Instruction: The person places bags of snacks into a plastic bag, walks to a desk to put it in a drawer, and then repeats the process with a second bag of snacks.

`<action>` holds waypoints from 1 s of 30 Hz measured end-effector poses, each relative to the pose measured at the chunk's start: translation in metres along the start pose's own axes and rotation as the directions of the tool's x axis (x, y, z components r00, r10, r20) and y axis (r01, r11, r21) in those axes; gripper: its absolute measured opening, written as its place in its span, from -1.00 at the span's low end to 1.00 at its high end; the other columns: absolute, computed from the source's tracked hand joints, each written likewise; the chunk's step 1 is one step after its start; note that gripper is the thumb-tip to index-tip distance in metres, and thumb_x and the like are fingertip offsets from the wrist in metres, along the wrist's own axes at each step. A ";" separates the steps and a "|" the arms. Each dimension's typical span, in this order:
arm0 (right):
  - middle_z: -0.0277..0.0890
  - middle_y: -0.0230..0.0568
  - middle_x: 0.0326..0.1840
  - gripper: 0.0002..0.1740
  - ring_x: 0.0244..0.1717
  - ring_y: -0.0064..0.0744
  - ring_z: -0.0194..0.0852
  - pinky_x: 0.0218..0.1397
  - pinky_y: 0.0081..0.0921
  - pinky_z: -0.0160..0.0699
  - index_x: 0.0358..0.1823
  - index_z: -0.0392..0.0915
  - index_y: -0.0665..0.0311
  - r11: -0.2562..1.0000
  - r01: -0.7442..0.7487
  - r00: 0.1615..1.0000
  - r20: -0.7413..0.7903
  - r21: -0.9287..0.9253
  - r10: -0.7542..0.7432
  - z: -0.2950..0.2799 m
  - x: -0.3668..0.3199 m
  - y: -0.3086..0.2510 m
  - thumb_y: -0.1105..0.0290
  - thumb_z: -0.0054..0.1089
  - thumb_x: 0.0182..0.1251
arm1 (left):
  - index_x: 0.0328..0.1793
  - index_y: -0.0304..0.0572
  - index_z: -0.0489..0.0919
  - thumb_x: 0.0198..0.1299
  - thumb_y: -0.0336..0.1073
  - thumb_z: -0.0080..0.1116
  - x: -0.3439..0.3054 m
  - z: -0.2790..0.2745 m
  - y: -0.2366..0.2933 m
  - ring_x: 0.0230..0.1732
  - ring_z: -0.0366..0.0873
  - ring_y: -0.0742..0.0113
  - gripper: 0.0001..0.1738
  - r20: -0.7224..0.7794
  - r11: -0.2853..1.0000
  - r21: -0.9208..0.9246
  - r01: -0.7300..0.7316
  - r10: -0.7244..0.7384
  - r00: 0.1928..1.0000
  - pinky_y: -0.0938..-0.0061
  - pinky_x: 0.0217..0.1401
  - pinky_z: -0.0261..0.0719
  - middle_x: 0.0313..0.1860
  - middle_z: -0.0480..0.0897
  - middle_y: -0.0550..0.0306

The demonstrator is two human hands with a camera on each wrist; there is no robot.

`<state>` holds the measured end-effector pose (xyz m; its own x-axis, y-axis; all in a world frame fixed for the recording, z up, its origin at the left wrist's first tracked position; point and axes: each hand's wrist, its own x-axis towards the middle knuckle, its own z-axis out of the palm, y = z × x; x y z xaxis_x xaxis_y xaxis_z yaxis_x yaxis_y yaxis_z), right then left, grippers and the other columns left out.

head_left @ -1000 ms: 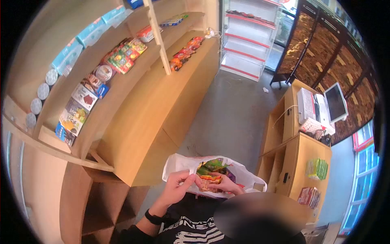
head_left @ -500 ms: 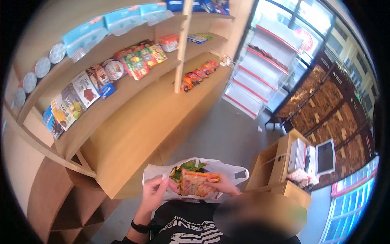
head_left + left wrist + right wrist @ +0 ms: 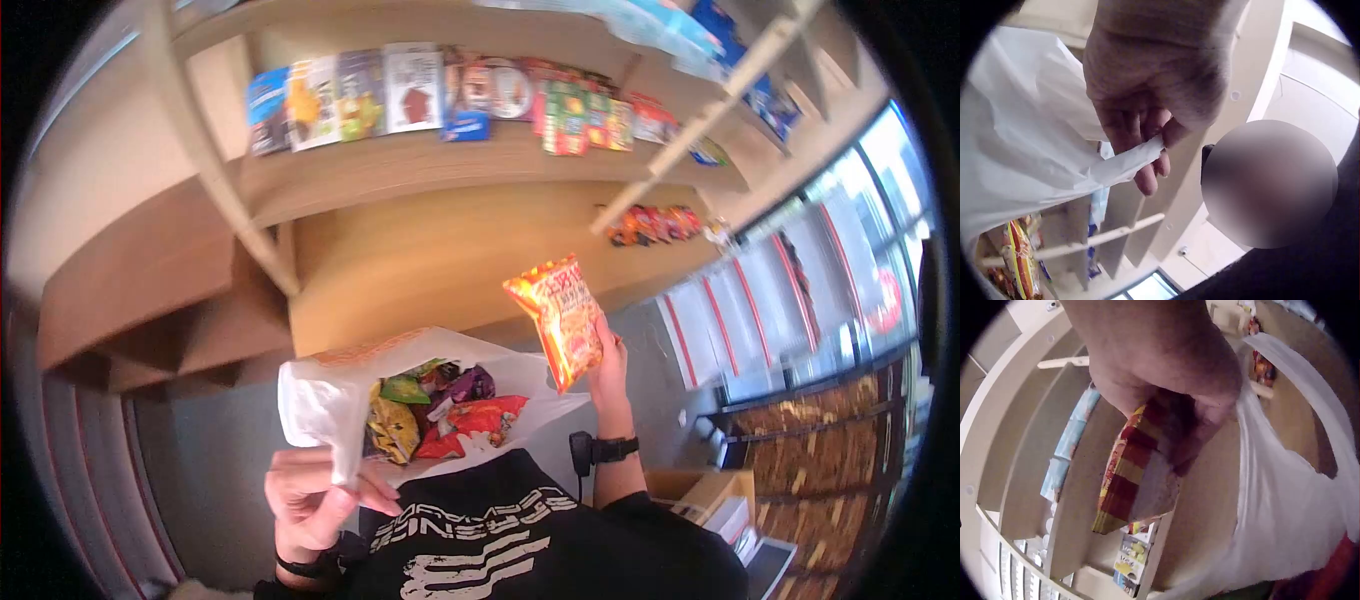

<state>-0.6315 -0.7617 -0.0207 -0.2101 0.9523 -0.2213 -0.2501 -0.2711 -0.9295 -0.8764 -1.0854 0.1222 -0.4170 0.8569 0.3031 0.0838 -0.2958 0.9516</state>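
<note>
In the head view my right hand (image 3: 609, 372) holds an orange-red snack bag (image 3: 566, 318) upright, right of the white plastic bag (image 3: 330, 385). The right wrist view has the snack bag (image 3: 1132, 478) between thumb and fingers of the right hand (image 3: 1160, 369). My left hand (image 3: 312, 497) pinches the plastic bag's edge at its near left side; in the left wrist view the left hand (image 3: 1157, 81) has the white plastic (image 3: 1054, 150) between thumb and fingers. Inside the plastic bag lie a red packet (image 3: 470, 425), a yellow packet (image 3: 393, 425), a green one and a purple one.
An upper shelf (image 3: 400, 165) carries boxes and packets, among them a white box (image 3: 413, 88). Below, a wooden counter (image 3: 420, 250) bears a row of orange-red packets (image 3: 655, 225). A white rack (image 3: 760, 305) stands at the right, a brown cubby unit (image 3: 150, 270) at the left.
The head view has turned left toward the shelves. My right hand has lifted the orange-red snack bag out of the plastic bag and away to the right; the left hand still pinches the plastic bag.
</note>
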 end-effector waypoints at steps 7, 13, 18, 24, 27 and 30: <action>0.52 -0.23 -0.03 -0.60 -0.18 -0.43 0.59 -0.24 -0.47 0.65 0.05 0.44 0.26 0.964 -0.198 0.910 0.333 -0.177 0.248 0.125 0.060 0.012 0.24 0.21 0.24 | -0.75 -0.26 0.45 0.34 -0.07 -0.04 -0.092 -0.028 0.020 -0.80 0.45 0.32 -0.40 -0.639 0.968 0.250 -0.009 0.172 0.750 0.58 -0.73 0.37 -0.78 0.51 0.01; 0.52 -0.33 -0.01 -0.53 -0.03 -0.44 0.50 -0.04 -0.45 0.57 0.09 0.42 0.18 0.811 -0.333 0.782 0.340 -0.481 0.523 0.152 0.117 0.144 0.18 0.27 0.19 | -0.57 -0.38 0.41 0.40 -0.16 -0.12 -0.155 0.000 0.015 -0.79 0.28 0.40 -0.50 -0.815 0.899 0.396 0.187 0.249 0.524 0.64 -0.80 0.28 -0.60 0.45 -0.07; 0.49 -0.34 -0.05 -0.61 -0.07 -0.40 0.52 -0.13 -0.41 0.67 0.00 0.46 0.22 0.769 -0.491 0.729 0.290 -0.408 0.620 0.193 0.115 0.211 0.25 0.31 0.20 | -0.53 -0.39 0.42 0.43 -0.21 -0.18 -0.159 0.037 0.029 -0.72 0.31 0.43 -0.52 -0.935 0.860 0.331 0.390 0.241 0.261 0.67 -0.72 0.26 -0.54 0.46 -0.05; 0.43 -0.23 0.05 -0.60 0.02 -0.36 0.47 -0.04 -0.34 0.66 0.05 0.41 0.26 0.868 -0.352 0.688 0.532 -0.349 0.493 0.288 0.121 0.258 0.23 0.22 0.28 | -0.52 -0.34 0.47 0.43 -0.17 -0.19 -0.149 0.067 0.033 -0.63 0.38 0.46 -0.51 -0.971 0.708 0.185 0.682 0.237 0.018 0.61 -0.41 0.31 -0.64 0.49 0.09; 0.37 -0.21 0.13 -0.49 0.05 -0.29 0.43 0.00 -0.33 0.58 0.16 0.31 0.24 0.820 -0.319 0.566 0.598 -0.475 0.567 0.310 0.135 0.304 0.15 0.18 0.30 | -0.56 -0.41 0.48 0.40 -0.24 -0.14 -0.157 0.080 0.020 -0.66 0.42 0.39 -0.52 -0.958 0.677 0.188 0.712 0.288 -0.021 0.56 -0.49 0.36 -0.64 0.51 0.02; 0.30 -0.19 0.20 -0.35 0.03 -0.27 0.41 0.00 -0.36 0.52 0.30 0.16 0.20 0.678 -0.208 0.508 0.515 -0.705 0.691 0.308 0.136 0.343 0.09 0.16 0.28 | -0.55 -0.43 0.51 0.40 -0.28 -0.12 -0.160 0.100 0.011 -0.58 0.45 0.41 -0.54 -0.976 0.716 0.041 0.697 0.177 -0.124 0.50 -0.34 0.38 -0.62 0.54 0.07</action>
<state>-1.0365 -0.7684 -0.2788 -0.7658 0.2249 -0.6025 0.5403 -0.2830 -0.7925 -0.7182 -1.1839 0.0896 -0.8169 -0.5711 0.0804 -0.1937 0.4029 0.8945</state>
